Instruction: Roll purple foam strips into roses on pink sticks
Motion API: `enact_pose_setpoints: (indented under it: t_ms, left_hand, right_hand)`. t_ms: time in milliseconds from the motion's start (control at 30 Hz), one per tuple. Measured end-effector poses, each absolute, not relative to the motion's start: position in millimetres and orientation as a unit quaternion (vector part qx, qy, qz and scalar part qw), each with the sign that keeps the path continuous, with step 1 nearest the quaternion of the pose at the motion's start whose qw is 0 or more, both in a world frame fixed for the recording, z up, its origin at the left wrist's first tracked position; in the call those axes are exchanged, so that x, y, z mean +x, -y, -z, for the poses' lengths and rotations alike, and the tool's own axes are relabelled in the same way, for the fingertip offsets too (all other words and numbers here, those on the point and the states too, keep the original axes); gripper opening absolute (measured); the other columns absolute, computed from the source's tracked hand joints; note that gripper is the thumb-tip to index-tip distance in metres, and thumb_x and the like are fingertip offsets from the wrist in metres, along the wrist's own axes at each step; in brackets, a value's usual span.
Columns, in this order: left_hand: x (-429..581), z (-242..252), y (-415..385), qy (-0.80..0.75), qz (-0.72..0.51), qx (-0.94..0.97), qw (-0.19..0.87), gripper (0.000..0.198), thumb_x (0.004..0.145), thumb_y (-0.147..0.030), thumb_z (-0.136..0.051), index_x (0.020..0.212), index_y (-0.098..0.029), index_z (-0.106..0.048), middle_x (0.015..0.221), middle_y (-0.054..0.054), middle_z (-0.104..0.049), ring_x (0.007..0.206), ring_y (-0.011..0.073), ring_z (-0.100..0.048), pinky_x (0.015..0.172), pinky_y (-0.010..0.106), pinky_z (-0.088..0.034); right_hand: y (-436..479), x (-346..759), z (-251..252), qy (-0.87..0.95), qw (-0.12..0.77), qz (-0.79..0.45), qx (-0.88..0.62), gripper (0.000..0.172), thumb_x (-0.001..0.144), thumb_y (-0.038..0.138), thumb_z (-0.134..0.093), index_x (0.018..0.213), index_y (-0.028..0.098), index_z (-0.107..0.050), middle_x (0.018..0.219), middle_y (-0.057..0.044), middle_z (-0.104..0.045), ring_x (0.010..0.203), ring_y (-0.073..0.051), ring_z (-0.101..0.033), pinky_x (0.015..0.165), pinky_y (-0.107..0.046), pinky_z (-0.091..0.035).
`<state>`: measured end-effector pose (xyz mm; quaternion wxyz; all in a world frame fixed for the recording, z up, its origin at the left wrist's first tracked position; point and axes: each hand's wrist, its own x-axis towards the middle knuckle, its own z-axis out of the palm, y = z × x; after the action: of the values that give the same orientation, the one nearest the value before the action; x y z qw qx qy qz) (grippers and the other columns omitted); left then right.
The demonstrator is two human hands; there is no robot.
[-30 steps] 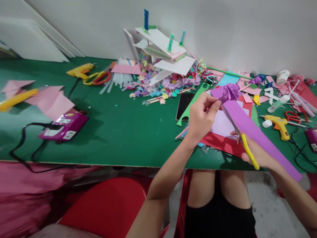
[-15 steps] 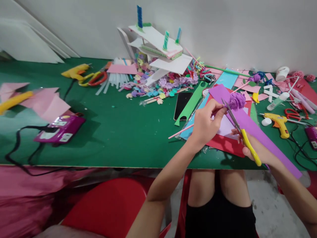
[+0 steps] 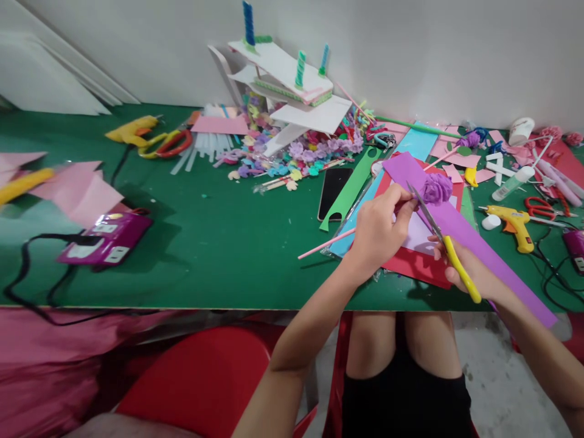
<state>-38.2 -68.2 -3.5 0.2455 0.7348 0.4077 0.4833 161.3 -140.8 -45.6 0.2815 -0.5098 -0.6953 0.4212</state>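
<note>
My left hand [image 3: 381,225] is closed around the pink stem [image 3: 325,243] of a purple paper flower [image 3: 437,188], whose head shows just right of my fingertips. My right hand [image 3: 465,267] holds yellow-handled scissors [image 3: 460,267] by their handles. The scissor blades point up and left, with their tips beside my left fingertips at the flower's base. Beneath both hands lie a long purple paper strip [image 3: 497,261], red paper [image 3: 417,266] and blue paper [image 3: 342,245]. What lies between the blades is too small to tell.
A black phone [image 3: 335,193] and green cutout [image 3: 353,182] lie left of the papers. A yellow glue gun [image 3: 515,225] and red scissors [image 3: 541,208] are at right. Behind stands a tiered white model [image 3: 292,70] amid small flowers. A purple power box [image 3: 107,237] is at left.
The pink stem has tilted slightly, its free end reaching further left and lower. My hands and the scissors have barely moved. The view has shifted slightly.
</note>
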Motion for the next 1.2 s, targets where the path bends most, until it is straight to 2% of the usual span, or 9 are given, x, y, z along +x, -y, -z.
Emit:
enact_pose_setpoints:
  t_ms: [200, 367, 500, 667, 800, 933, 1000, 1100, 1200]
  left_hand:
    - [-37.3, 2.4, 69.8, -0.408, -0.490, 0.729, 0.250, 0.009, 0.088, -0.019, -0.055, 0.079, -0.019, -0.056, 0.072, 0.000, -0.066, 0.062, 0.0112, -0.058, 0.056, 0.025, -0.040]
    - [-36.6, 0.5, 71.7, -0.422, -0.482, 0.730, 0.237, 0.008, 0.088, -0.018, -0.055, 0.080, -0.018, -0.057, 0.073, 0.000, -0.067, 0.064, 0.0109, -0.060, 0.057, 0.024, -0.041]
    - [-36.5, 1.4, 72.2, -0.421, -0.478, 0.735, 0.232, 0.007, 0.088, -0.017, -0.054, 0.082, -0.018, -0.056, 0.075, 0.000, -0.068, 0.066, 0.0113, -0.062, 0.058, 0.024, -0.042]
    - [-36.2, 4.9, 71.6, -0.417, -0.480, 0.742, 0.212, 0.007, 0.088, -0.016, -0.055, 0.082, -0.018, -0.056, 0.076, 0.001, -0.070, 0.065, 0.0111, -0.063, 0.056, 0.023, -0.042]
    - [-36.4, 7.0, 71.8, -0.417, -0.482, 0.760, 0.126, 0.009, 0.090, -0.019, -0.055, 0.081, -0.017, -0.058, 0.075, 0.001, -0.069, 0.064, 0.0118, -0.062, 0.057, 0.024, -0.042]
    - [-37.9, 9.7, 72.4, -0.410, -0.458, 0.788, -0.023, 0.017, 0.093, -0.023, -0.051, 0.081, -0.017, -0.061, 0.070, 0.001, -0.068, 0.066, 0.0136, -0.062, 0.059, 0.025, -0.041]
    - [-38.6, 12.0, 72.2, -0.399, -0.446, 0.797, -0.082, 0.015, 0.093, -0.018, -0.051, 0.083, -0.017, -0.062, 0.069, 0.001, -0.069, 0.065, 0.0134, -0.062, 0.058, 0.025, -0.040]
    - [-38.6, 16.2, 71.3, -0.384, -0.445, 0.798, -0.130, 0.014, 0.090, -0.011, -0.051, 0.087, -0.017, -0.064, 0.068, 0.000, -0.070, 0.064, 0.0132, -0.061, 0.056, 0.025, -0.039]
    - [-37.5, 18.5, 70.8, -0.403, -0.463, 0.785, -0.080, 0.013, 0.090, -0.014, -0.053, 0.083, -0.017, -0.064, 0.068, 0.001, -0.070, 0.065, 0.0134, -0.062, 0.057, 0.025, -0.040]
  right_hand:
    - [138.2, 157.6, 45.7, 0.705, 0.271, -0.378, -0.535, 0.064, 0.078, 0.082, -0.033, 0.088, 0.021, -0.050, 0.066, -0.001, -0.052, 0.054, -0.015, -0.043, 0.052, -0.031, -0.037]
    - [139.8, 156.9, 46.2, 0.712, 0.242, -0.361, -0.552, 0.060, 0.086, 0.072, -0.033, 0.096, 0.017, -0.056, 0.064, 0.000, -0.055, 0.053, -0.013, -0.047, 0.051, -0.028, -0.036]
    - [141.2, 155.0, 42.6, 0.716, 0.227, -0.340, -0.565, 0.052, 0.093, 0.063, -0.031, 0.086, 0.018, -0.057, 0.059, 0.002, -0.052, 0.051, -0.012, -0.046, 0.050, -0.026, -0.032]
    - [141.4, 152.5, 41.6, 0.724, 0.218, -0.331, -0.565, 0.052, 0.094, 0.061, -0.030, 0.082, 0.018, -0.056, 0.061, 0.001, -0.054, 0.052, -0.012, -0.048, 0.052, -0.026, -0.036]
    - [141.6, 156.8, 42.8, 0.736, 0.240, -0.345, -0.531, 0.061, 0.090, 0.071, -0.023, 0.085, 0.019, -0.056, 0.069, -0.004, -0.059, 0.059, -0.016, -0.056, 0.058, -0.030, -0.045]
    - [142.2, 162.5, 36.7, 0.775, 0.252, -0.364, -0.451, 0.070, 0.086, 0.077, -0.019, 0.097, 0.019, -0.056, 0.089, -0.011, -0.065, 0.083, -0.023, -0.064, 0.076, -0.036, -0.052]
    - [142.7, 161.7, 32.8, 0.774, 0.242, -0.372, -0.451, 0.070, 0.087, 0.076, -0.017, 0.100, 0.018, -0.056, 0.086, -0.010, -0.065, 0.078, -0.021, -0.063, 0.072, -0.035, -0.052]
    - [144.6, 156.2, 31.4, 0.756, 0.212, -0.362, -0.503, 0.070, 0.088, 0.074, -0.015, 0.094, 0.017, -0.056, 0.070, -0.004, -0.058, 0.056, -0.016, -0.053, 0.056, -0.031, -0.045]
    - [148.1, 150.7, 34.9, 0.753, 0.198, -0.325, -0.537, 0.075, 0.085, 0.078, -0.014, 0.091, 0.017, -0.056, 0.070, -0.006, -0.058, 0.057, -0.018, -0.054, 0.057, -0.035, -0.046]
